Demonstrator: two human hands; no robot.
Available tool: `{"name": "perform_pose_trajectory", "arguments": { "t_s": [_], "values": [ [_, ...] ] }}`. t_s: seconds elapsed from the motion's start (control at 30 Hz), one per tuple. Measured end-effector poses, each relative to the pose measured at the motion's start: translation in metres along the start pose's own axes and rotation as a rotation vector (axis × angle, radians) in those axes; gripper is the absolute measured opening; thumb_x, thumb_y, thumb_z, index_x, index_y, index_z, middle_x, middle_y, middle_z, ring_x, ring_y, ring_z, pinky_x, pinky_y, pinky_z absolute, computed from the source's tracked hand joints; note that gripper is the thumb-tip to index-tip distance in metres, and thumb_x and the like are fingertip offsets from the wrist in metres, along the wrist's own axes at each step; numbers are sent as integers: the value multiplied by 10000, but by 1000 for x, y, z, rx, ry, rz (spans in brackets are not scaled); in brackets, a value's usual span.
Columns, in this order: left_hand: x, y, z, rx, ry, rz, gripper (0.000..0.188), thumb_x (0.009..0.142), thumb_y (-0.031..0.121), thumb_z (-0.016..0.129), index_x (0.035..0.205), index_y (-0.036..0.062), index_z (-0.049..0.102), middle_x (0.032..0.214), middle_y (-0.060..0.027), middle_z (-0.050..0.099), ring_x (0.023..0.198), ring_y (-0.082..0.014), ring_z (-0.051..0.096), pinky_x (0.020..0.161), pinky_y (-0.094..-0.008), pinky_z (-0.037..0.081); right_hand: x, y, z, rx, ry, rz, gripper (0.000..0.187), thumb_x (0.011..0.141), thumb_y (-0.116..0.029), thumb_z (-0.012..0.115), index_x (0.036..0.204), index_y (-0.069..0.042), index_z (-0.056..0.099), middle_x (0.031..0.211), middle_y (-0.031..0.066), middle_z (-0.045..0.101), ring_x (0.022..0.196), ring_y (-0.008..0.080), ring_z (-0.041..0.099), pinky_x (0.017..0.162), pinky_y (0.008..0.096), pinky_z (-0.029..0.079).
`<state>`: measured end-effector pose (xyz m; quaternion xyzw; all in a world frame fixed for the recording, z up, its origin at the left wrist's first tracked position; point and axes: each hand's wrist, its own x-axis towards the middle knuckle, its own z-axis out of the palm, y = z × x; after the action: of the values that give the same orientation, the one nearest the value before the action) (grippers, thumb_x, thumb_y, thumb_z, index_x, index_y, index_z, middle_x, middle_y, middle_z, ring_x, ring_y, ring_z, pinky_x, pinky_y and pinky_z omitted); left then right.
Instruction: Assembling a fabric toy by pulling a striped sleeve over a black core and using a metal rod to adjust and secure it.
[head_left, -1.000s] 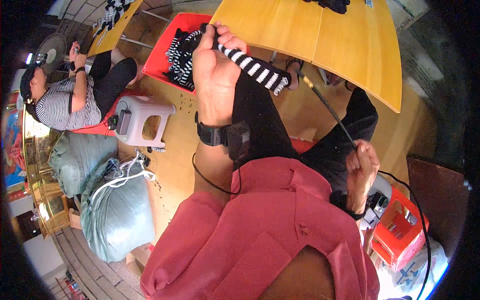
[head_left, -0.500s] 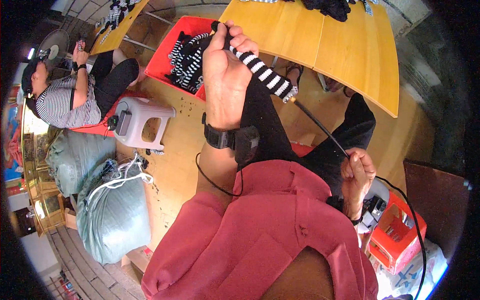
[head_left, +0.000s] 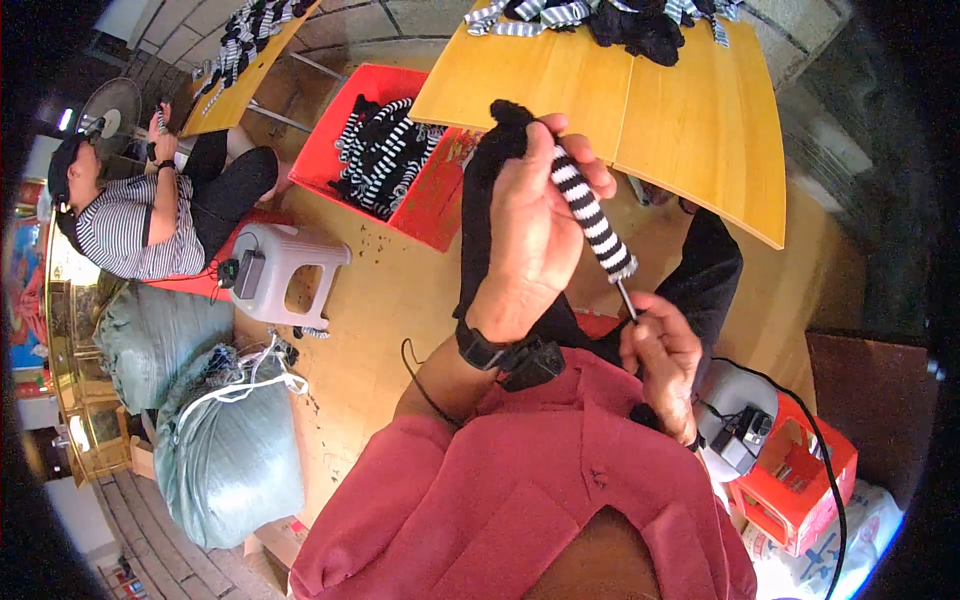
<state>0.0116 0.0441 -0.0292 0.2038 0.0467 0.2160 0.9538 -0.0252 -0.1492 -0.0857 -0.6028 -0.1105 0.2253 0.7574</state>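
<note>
My left hand is closed around a black-and-white striped knitted tube, palm up, with the fingers at its upper part. A black knitted end sticks out above the thumb. The tube slants down to the right, and its pale lower edge hangs free of both hands. From that edge a thin grey rod runs to my right hand, which pinches it between thumb and fingers. How far the rod reaches inside the tube is hidden.
Beyond my hands stands a yellow table with knitted pieces at its far edge. A red bin holds several striped pieces. At left are a seated co-worker, a grey stool and stuffed sacks. A black cable curves at right.
My left hand has moved right and nearer with the tube, which now points more steeply downward. My right hand has moved left and up toward the tube's edge; less rod shows between them.
</note>
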Motion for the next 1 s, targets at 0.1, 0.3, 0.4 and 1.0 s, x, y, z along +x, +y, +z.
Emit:
{"name": "perform_pose_trajectory", "arguments": {
  "t_s": [0.1, 0.3, 0.4, 1.0],
  "values": [
    [-12, -15, 7, 91, -83, -56, 280, 929, 310, 482, 1022, 47, 503, 772, -59, 568, 620, -171, 555, 574, -296, 464, -1, -5, 3, -61, -77, 30, 249, 908, -104, 515, 1118, 28, 536, 601, -31, 429, 500, 44, 360, 440, 192, 258],
    [-45, -50, 5, 214, -149, -193, 234, 935, 264, 481, 1031, 51, 498, 760, -73, 554, 615, -166, 540, 542, -284, 449, 7, -16, 8, 179, 12, 37, 153, 904, -162, 537, 898, -14, 576, 581, -43, 413, 470, 40, 309, 422, 195, 217],
    [-51, -51, 2, 244, -167, -157, 244, 916, 248, 521, 1041, 39, 500, 831, -104, 593, 703, -197, 592, 631, -314, 500, 9, -22, 12, 270, 69, 89, 183, 901, -180, 542, 877, -3, 581, 580, -38, 417, 457, 43, 303, 412, 200, 205],
    [-24, -26, 28, 9, -223, -29, 250, 898, 246, 549, 906, -4, 541, 711, -86, 559, 615, -184, 530, 579, -321, 441, -9, -21, 2, 437, -152, 155, 252, 864, -206, 594, 828, 43, 611, 535, -5, 469, 438, 53, 331, 407, 212, 227]
  ]
}}
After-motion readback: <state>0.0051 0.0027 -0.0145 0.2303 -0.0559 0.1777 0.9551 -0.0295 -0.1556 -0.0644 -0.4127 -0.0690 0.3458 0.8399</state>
